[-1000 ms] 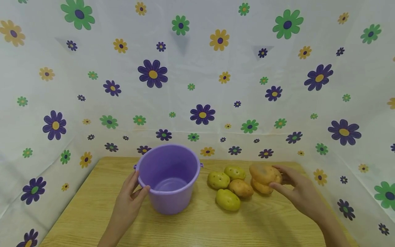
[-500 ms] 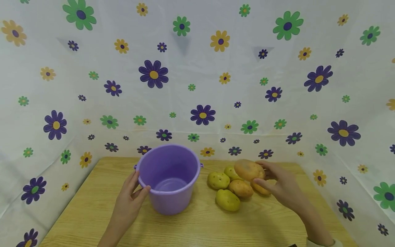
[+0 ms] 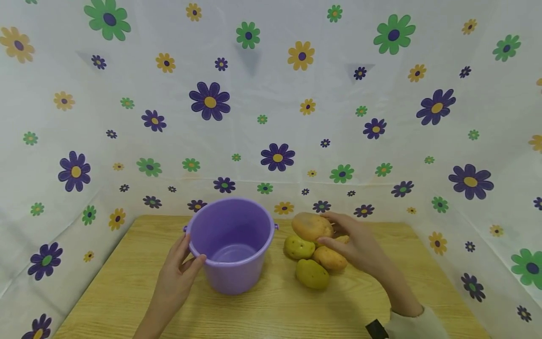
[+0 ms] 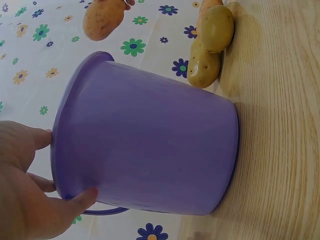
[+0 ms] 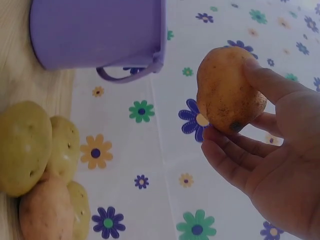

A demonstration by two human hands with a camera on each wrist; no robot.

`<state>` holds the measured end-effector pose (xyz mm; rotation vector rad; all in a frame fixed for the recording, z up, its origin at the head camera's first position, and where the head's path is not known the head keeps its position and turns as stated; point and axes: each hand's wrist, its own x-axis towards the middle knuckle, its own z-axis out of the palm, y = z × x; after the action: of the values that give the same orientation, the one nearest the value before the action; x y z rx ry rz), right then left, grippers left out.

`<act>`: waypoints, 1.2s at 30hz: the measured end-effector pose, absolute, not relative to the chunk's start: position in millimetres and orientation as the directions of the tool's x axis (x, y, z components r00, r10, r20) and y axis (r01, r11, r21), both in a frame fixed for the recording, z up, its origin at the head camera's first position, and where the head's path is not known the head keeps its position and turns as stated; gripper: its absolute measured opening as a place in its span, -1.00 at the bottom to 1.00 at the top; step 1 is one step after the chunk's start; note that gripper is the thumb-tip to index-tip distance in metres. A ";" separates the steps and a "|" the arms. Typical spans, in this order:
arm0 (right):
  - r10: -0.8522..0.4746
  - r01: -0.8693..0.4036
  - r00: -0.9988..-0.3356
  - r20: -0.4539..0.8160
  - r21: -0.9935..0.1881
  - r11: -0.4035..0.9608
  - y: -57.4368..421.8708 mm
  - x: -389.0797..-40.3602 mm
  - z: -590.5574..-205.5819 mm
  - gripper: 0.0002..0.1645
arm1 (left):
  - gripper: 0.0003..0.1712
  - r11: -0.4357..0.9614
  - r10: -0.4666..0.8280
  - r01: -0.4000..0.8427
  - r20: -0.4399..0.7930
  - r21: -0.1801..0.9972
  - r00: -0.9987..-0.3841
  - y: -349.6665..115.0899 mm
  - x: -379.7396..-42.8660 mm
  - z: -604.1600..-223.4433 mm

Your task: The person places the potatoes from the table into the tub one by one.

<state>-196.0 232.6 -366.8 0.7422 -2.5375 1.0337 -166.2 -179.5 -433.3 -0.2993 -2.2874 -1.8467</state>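
A purple bucket (image 3: 235, 278) stands upright on the table, its open mouth facing up. My left hand (image 3: 175, 275) pinches its near-left rim, and in the left wrist view the thumb (image 4: 82, 201) lies against the outer wall. A brown potato (image 3: 310, 227) is in my right hand (image 3: 357, 245), raised over the other potatoes and right of the bucket. The right wrist view shows thumb and fingers around this potato (image 5: 227, 87), which has a dark spot at one end. Below are yellow-green potatoes (image 3: 312, 274) and a brown potato (image 3: 330, 258); my right hand partly hides the pile.
The wood-grain table (image 3: 254, 315) ends at the back against a white flower-print sheet (image 3: 254, 136), which also rises on both sides. A bucket handle (image 5: 127, 75) hangs down on the outer wall. Inside, the visible bucket floor is bare.
My right hand has carried the brown potato leftward from the right end of the pile toward the bucket. The left hand and the bucket have stayed in place.
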 end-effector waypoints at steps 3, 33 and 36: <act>-0.357 -0.555 -0.830 0.429 -0.573 0.603 221.2 -199.3 -364.8 -0.33 | -0.14 0.205 0.043 0.270 0.267 0.941 -0.963 -179.6 -166.3 -432.8; -0.546 -0.638 -0.752 0.369 -0.613 0.466 95.0 -229.3 -363.2 -0.32 | -0.17 0.192 0.030 0.295 0.294 0.936 -0.955 -176.7 -166.6 -432.3; -0.564 -0.645 -0.747 0.352 -0.588 0.487 84.2 -230.1 -364.9 -0.32 | -0.18 0.190 0.031 0.312 0.312 0.931 -0.950 -176.1 -166.8 -433.1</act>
<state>-230.1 84.2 -364.9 1.0665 -2.6112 1.1068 -166.8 -176.1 -433.1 -0.3298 -2.2403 -1.8391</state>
